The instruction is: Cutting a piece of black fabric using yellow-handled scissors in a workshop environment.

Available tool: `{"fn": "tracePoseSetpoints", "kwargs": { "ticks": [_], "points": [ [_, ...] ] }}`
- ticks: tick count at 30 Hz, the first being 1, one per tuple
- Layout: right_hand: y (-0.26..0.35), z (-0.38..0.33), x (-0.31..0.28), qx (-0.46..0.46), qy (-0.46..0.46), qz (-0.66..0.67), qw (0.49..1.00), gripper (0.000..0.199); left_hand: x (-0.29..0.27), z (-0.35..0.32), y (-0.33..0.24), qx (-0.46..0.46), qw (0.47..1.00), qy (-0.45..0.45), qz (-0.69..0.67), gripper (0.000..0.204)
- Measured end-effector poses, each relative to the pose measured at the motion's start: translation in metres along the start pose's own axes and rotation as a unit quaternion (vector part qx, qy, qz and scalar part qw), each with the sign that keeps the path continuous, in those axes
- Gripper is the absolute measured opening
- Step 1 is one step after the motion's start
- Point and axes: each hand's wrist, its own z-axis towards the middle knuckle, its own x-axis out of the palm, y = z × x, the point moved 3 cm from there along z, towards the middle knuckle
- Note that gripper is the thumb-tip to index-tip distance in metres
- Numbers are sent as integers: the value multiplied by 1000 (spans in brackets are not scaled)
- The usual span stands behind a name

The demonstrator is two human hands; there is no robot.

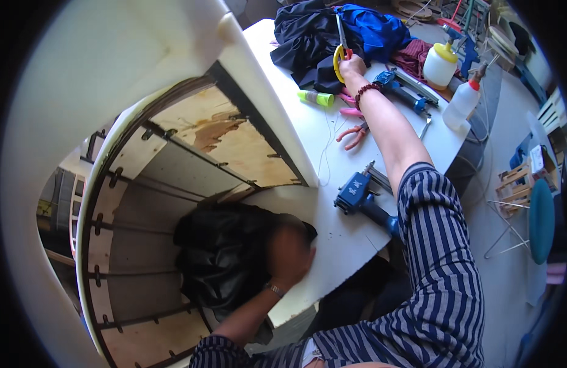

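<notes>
My right hand [353, 66] reaches to the far side of the white table, its fingers closed at the handles of a pair of scissors [339, 56] with yellow and red grips. The blades point away over a heap of black fabric [308, 37]. My left hand [288, 254] is over a bunched piece of black, leather-like material [225, 251]; motion smears its fingers. That black material lies inside the curved opening of a foam-padded frame [133, 221] with wood panels and dark webbing straps. Near my right forearm are pliers [355, 135] with orange-red handles and a yellow-green marker-like tube [316, 98].
A blue staple gun [363, 199] lies on the white table [296, 122] near my right elbow, another [403, 89] farther back. A spray gun with a white cup [441, 64] and a translucent bottle [462, 103] stand at the right edge. A teal stool [541, 213] stands beyond.
</notes>
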Motion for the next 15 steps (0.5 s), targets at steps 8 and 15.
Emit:
{"fn": "tracePoseSetpoints", "kwargs": {
  "ticks": [8, 15],
  "points": [
    [8, 55, 49, -148, -16, -52, 987, 32, 5, 4, 4, -9, 999, 48, -17, 57],
    [14, 78, 74, -189, -128, -86, 970, 24, 5, 4, 2, -5, 998, 63, -27, 54]
  ]
}}
